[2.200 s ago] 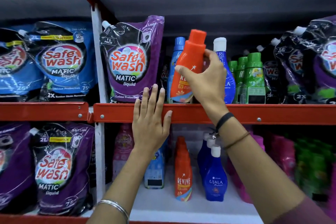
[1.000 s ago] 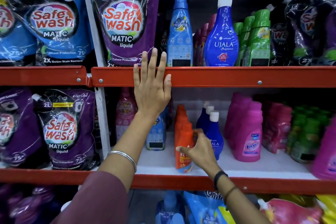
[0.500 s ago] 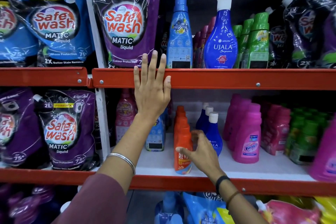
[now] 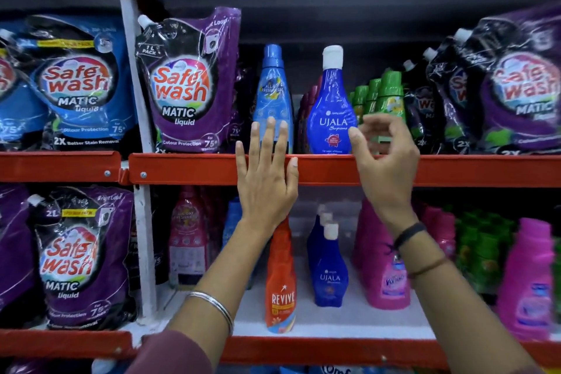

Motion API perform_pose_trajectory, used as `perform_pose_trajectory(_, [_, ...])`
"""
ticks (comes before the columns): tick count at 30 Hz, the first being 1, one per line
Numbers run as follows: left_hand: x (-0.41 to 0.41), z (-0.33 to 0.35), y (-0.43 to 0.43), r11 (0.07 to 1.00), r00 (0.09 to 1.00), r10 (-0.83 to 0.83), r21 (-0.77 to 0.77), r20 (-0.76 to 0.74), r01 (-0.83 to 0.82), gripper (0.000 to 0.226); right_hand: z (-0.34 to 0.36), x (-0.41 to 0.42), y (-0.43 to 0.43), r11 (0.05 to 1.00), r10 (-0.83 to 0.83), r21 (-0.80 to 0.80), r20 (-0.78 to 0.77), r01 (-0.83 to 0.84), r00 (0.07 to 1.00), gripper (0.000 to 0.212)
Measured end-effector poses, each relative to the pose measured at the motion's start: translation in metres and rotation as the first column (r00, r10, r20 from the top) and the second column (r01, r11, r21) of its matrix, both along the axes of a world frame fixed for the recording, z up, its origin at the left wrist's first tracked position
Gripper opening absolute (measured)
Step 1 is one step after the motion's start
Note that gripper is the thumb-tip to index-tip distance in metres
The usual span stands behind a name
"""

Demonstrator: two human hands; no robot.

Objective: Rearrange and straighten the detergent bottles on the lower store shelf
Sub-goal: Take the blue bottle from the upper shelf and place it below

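**Hands up at the upper shelf, Revive bottle on the lower one**

The left hand (image 4: pixel 267 179) lies flat, fingers spread, on the red metal shelf edge (image 4: pixel 188 168). The right hand (image 4: pixel 384 158), loosely curled and empty, hovers beside the dark blue white-capped Ujala bottle (image 4: pixel 331 106). The orange plastic Revive bottle (image 4: pixel 280 285) stands upright on the white lower shelf (image 4: pixel 334 317).
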State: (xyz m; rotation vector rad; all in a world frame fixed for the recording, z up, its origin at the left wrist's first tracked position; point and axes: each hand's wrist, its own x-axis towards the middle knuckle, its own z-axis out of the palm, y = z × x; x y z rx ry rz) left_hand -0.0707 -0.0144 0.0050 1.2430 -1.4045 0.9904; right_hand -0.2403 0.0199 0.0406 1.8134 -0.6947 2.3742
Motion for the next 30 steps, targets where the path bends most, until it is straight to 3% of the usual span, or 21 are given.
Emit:
perform_pose_trajectory(4, [-0.012, -0.007, -0.005, 0.999, 0.999, 0.044, -0.003, -0.025, -0.044, 0.058, 0.038, -0.005, -0.025, 0.984, -0.028, 0.165, -0.199, 0.061, 0.98, 0.045])
perform_pose_trajectory(7, [-0.011, -0.01, -0.007, 0.997, 0.998, 0.067, -0.029, -0.004, -0.067, 0.057, 0.05, -0.006, -0.033, 0.933, 0.13, 0.358, -0.265, -0.028, 0.955, 0.052])
perform_pose_trajectory(10, [-0.011, -0.01, -0.008, 0.996, 0.997, 0.078, -0.042, 0.007, -0.078, 0.057, 0.056, -0.01, -0.037, 0.881, 0.277, 0.447, -0.219, -0.156, 0.936, 0.05])
perform_pose_trajectory(13, [-0.011, -0.01, -0.008, 0.996, 0.997, 0.082, -0.043, 0.01, -0.082, 0.057, 0.057, -0.013, -0.038, 0.871, 0.339, 0.423, -0.148, -0.25, 0.929, 0.048])
perform_pose_trajectory(21, [-0.009, -0.011, -0.011, 0.995, 0.995, 0.091, -0.052, 0.03, -0.09, 0.057, 0.06, -0.03, -0.011, 0.948, 0.271, 0.172, -0.001, -0.266, 0.963, 0.045])
perform_pose_trajectory(25, [-0.009, -0.011, -0.01, 0.993, 0.995, 0.095, -0.075, 0.039, -0.092, 0.057, 0.047, -0.047, 0.007, 0.901, 0.376, 0.238, -0.016, -0.362, 0.926, 0.043])
perform_pose_trajectory(30, [-0.009, -0.012, -0.01, 0.99, 0.993, 0.11, -0.092, 0.053, -0.105, 0.057, -0.002, -0.055, 0.019, 0.859, 0.417, 0.359, -0.073, -0.366, 0.906, 0.043])
